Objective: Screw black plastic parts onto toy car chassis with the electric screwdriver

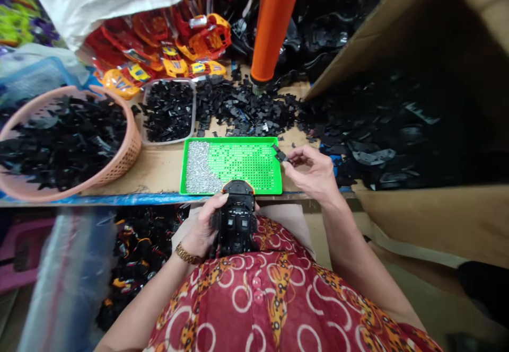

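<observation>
My left hand (204, 227) is closed round a black toy car body (236, 217) with an orange tip, held underside up against my lap. My right hand (312, 172) pinches a small black plastic part (280, 155) between thumb and fingers, just past the right edge of the green tray (242, 164). The tray lies at the table's front edge, its floor full of holes, with a heap of small silver screws (198, 166) at its left end.
A pink basket (127, 153) of black parts stands at left. A clear tub (169, 109) and a loose pile of black pieces (246, 109) lie behind the tray. Orange toy shells (178, 44) lie at the back beside an orange post (274, 23). A cardboard box (421, 214) of black parts fills the right.
</observation>
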Demonstrator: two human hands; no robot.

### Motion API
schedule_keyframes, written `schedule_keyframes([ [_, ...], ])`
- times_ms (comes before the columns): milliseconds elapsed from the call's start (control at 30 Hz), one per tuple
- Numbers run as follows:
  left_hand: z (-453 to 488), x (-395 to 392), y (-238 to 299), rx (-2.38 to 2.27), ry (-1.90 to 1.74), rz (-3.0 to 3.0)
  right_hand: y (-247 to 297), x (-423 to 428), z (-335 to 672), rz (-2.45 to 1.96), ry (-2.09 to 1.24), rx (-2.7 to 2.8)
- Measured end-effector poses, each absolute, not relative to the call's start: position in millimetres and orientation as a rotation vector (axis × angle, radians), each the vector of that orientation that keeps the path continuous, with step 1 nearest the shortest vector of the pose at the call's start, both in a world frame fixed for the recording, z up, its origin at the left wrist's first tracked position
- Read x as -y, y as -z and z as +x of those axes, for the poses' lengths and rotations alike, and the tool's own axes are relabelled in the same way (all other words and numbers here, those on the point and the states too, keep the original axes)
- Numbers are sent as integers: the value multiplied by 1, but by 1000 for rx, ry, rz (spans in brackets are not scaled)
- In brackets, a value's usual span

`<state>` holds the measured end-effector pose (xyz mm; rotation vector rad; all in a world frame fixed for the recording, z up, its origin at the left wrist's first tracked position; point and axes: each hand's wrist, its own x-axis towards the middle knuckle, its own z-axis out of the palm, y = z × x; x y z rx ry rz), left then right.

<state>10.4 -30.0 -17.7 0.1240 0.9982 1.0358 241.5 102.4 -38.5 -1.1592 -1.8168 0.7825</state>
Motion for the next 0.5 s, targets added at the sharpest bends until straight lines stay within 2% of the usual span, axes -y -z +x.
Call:
schedule_keyframes([
  [167,12,30,16,-914,-980,69,50,-104,243,-1268,-686,1845],
  [300,15,29,7,-995,-991,-14,66,-112,255,-1458,-484,1926],
  [500,17,26,2,-1090,-1002,-84,76,-120,266,-1518,-217,2064],
])
